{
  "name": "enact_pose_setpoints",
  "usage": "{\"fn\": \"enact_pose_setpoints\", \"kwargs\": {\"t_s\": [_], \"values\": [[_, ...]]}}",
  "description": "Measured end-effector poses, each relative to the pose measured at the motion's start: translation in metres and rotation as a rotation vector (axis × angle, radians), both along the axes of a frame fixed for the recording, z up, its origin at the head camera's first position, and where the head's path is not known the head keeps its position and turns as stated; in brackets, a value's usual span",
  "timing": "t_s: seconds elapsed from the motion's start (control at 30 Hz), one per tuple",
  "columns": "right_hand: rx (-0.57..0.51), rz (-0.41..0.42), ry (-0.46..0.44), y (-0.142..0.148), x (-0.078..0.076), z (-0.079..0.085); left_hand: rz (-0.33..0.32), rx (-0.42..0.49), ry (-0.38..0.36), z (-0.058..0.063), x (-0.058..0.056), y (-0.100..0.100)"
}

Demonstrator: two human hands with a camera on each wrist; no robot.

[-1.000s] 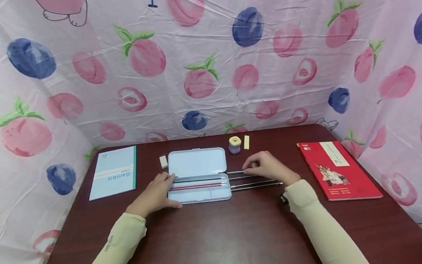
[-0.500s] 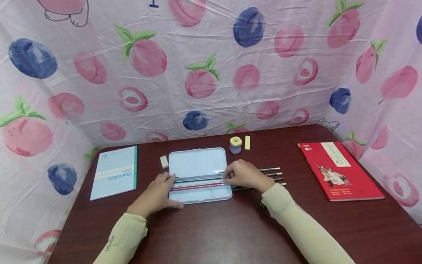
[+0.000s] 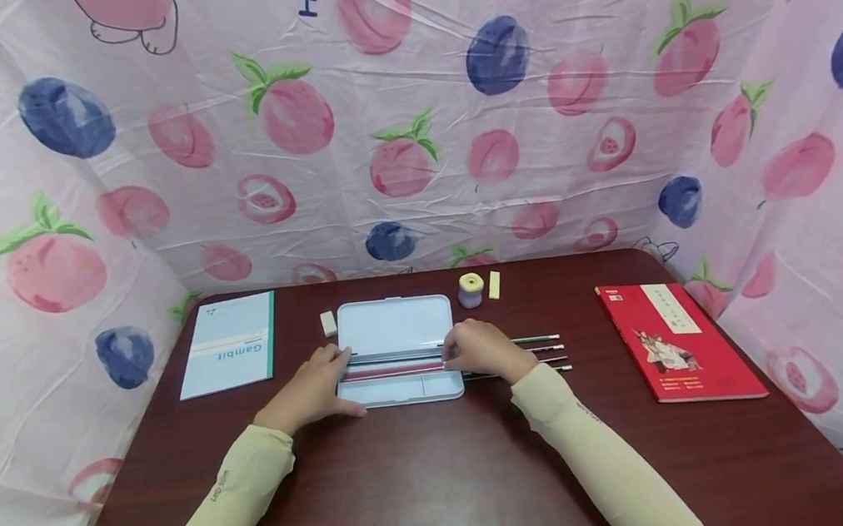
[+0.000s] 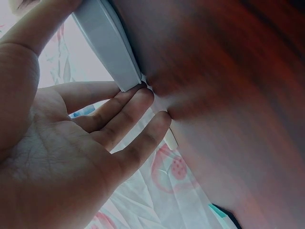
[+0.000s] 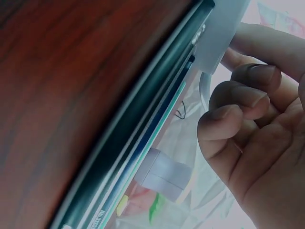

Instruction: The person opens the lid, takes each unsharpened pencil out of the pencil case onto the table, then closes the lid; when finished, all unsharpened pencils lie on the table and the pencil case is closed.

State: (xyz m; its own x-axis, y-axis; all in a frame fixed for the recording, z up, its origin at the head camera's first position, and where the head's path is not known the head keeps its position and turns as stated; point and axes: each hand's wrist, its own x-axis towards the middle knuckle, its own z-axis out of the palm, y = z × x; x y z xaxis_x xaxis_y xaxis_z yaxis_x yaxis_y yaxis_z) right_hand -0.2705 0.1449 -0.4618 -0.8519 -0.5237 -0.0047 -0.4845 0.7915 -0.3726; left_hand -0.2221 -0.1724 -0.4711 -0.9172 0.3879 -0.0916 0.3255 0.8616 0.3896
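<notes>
Should the right hand (image 3: 485,348), fingers curled but grip hidden from me, tug sideways, the box (image 3: 394,324) could slide from the touching, relaxed fingers of the left hand (image 3: 311,392).

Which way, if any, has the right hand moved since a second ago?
Yes, leftward in the head view: the right hand was clear of the open pencil case; now it reaches the case's right end.

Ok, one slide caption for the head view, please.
Left hand touching one end of an open pencil case, right hand at the other.
</notes>
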Motion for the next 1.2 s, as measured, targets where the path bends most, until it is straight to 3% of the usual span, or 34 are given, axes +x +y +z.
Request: {"fn": "enact_pose_setpoints", "kwargs": {"t_s": [0.27,0.8,1.2], "values": [[0.058,-0.015,0.014,-0.0046,-0.0019,-0.0024,-0.001,0.006,-0.001,-0.0002,0.0002,0.0003],[0.08,-0.006,-0.077,-0.004,-0.0039,0.0016,-0.013,-0.004,0.008,-0.0001,-0.0011,0.0008],[0.064,0.033,-0.01,-0.0033,-0.0033,-0.001,-0.007,-0.002,0.002,-0.0001,-0.001,-0.0001]]}}
